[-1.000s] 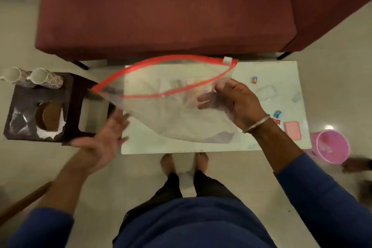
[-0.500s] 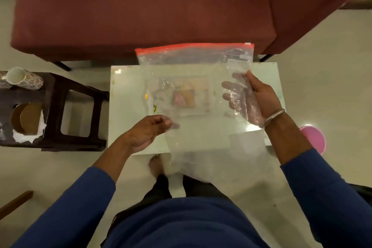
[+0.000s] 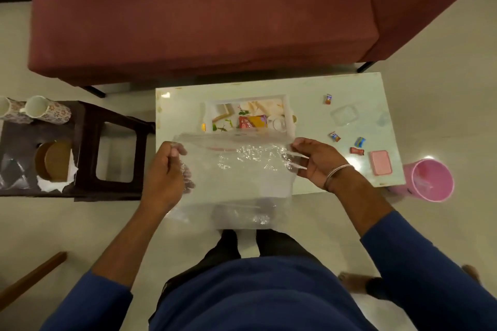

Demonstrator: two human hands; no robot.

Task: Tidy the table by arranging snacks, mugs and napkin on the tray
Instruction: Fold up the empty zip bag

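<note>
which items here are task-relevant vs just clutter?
In the job:
tray, holding a snack packet
wrapped candies loose on the white table
two mugs on the dark stool
white napkin on that stool
clear plastic bag, held by left hand and right hand

Lying about:
pink bin
pink lid
sofa

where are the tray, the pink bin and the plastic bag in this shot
tray (image 3: 288,113): head view, on its white right rim.
pink bin (image 3: 432,179): head view, inside its open mouth.
plastic bag (image 3: 242,169): head view, on the clear sheet between the two hands.
</note>
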